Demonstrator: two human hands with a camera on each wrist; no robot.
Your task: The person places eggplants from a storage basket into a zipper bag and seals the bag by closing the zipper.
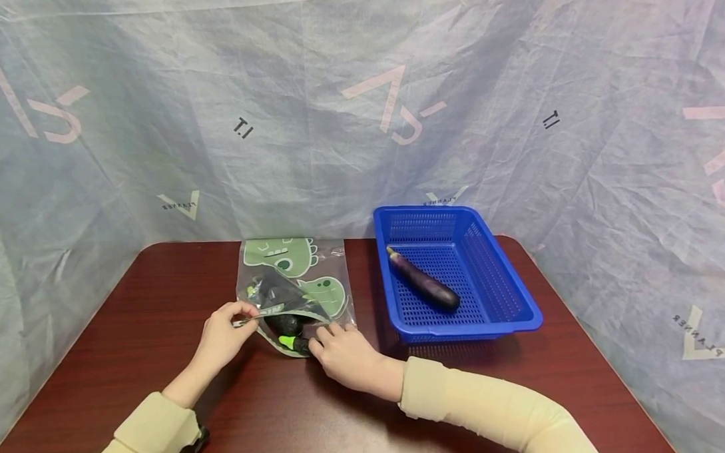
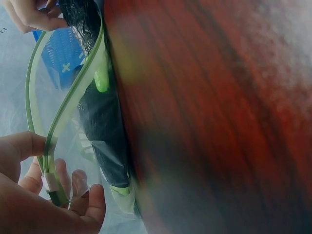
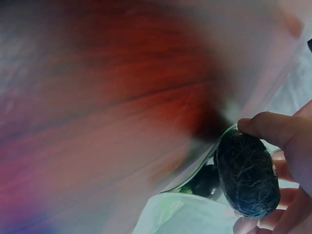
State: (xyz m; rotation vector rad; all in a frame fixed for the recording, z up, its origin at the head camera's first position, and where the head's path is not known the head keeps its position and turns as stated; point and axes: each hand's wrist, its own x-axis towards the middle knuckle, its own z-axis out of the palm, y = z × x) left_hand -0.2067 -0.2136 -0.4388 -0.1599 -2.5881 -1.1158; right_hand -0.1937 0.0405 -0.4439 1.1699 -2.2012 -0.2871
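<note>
A clear zip bag (image 1: 333, 254) with green dinosaur prints lies on the table, its mouth parted toward me. My left hand (image 1: 222, 335) pinches one corner of the mouth, by the white slider (image 2: 48, 182). My right hand (image 1: 350, 359) grips a dark, wrinkled vegetable with a bright green tip (image 1: 287, 342). In the right wrist view, the rounded end of that vegetable (image 3: 248, 175) shows between thumb and fingers at the bag's rim. Its green tip points into the bag. Inside lies a smooth dark vegetable (image 2: 105, 122), seen through the plastic; its exact kind is unclear.
To the right stands a blue plastic basket (image 1: 524, 314) with perforated walls. A long purple eggplant (image 1: 424, 283) lies in it. The dark red wooden table (image 1: 273, 423) ends at a hanging grey printed cloth (image 1: 312, 155) behind and at both sides.
</note>
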